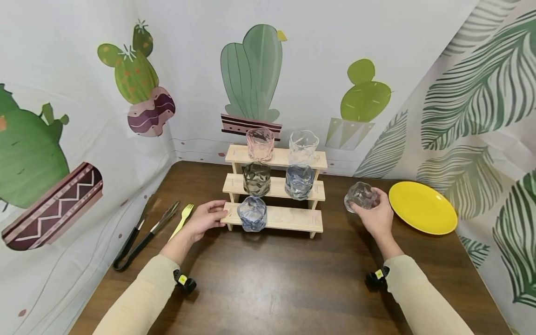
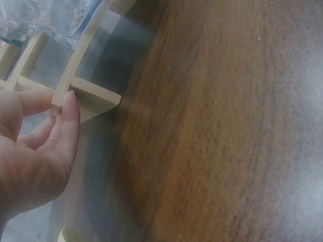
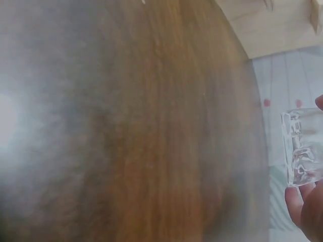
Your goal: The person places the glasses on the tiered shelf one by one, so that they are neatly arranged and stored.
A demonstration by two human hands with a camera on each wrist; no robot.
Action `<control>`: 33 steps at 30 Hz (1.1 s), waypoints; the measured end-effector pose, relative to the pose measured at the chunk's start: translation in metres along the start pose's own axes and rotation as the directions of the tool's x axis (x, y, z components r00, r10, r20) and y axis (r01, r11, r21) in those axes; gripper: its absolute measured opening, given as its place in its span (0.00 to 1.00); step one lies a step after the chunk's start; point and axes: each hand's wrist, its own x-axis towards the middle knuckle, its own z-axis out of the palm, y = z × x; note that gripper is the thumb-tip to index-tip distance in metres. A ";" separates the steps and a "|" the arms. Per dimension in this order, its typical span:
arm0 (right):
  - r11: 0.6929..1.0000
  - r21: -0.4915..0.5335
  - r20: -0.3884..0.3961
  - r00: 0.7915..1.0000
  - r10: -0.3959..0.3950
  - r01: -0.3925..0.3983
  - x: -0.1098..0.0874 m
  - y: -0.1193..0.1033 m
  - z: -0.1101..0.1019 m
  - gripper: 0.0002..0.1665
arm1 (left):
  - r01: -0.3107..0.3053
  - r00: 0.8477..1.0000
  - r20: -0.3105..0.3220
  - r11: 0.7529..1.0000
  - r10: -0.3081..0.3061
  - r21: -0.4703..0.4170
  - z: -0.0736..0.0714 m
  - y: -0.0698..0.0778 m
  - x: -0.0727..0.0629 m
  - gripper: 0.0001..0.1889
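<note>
A three-step wooden stand (image 1: 293,218) is on the table. My left hand (image 1: 207,217) pinches the left end of its lowest board; the left wrist view shows fingertips (image 2: 69,101) against the board's edge. My right hand (image 1: 378,214) holds a clear glass (image 1: 361,195) to the right of the stand, apart from it. That glass (image 3: 305,146) also appears at the right edge of the right wrist view. On the stand are a pink glass (image 1: 260,145) and a clear glass (image 1: 303,146) on top, a grey glass (image 1: 257,179) and a blue glass (image 1: 299,182) mid-step, and a light blue glass (image 1: 252,214) at lower left.
A yellow plate (image 1: 423,207) lies right of my right hand. To the left are black-handled tongs (image 1: 146,237) and a yellow-green fork (image 1: 183,220). Behind the table (image 1: 268,284) hangs a cloth (image 1: 192,83) printed with cacti.
</note>
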 end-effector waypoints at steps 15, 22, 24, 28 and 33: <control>0.981 0.058 0.091 0.977 -0.192 0.187 -0.040 -0.035 -0.017 0.46 | 0.001 1.000 -0.003 1.000 -0.001 -0.007 0.000 -0.001 0.000 0.30; 0.946 0.137 0.154 0.937 -0.312 0.293 -0.061 -0.055 -0.012 0.47 | -0.004 1.000 -0.005 1.000 0.004 -0.005 0.000 -0.001 0.001 0.29; 0.937 0.145 0.174 0.924 -0.341 0.319 -0.066 -0.060 -0.008 0.48 | -0.003 1.000 -0.005 1.000 0.003 -0.005 0.000 -0.001 0.001 0.29; 0.920 0.175 0.209 0.900 -0.382 0.350 -0.074 -0.068 0.002 0.50 | -0.001 1.000 -0.005 1.000 0.001 -0.006 0.000 -0.001 0.001 0.29; 0.903 0.235 0.251 0.875 -0.414 0.359 -0.081 -0.074 0.018 0.50 | -0.004 1.000 -0.001 1.000 0.004 -0.005 0.000 -0.001 0.001 0.30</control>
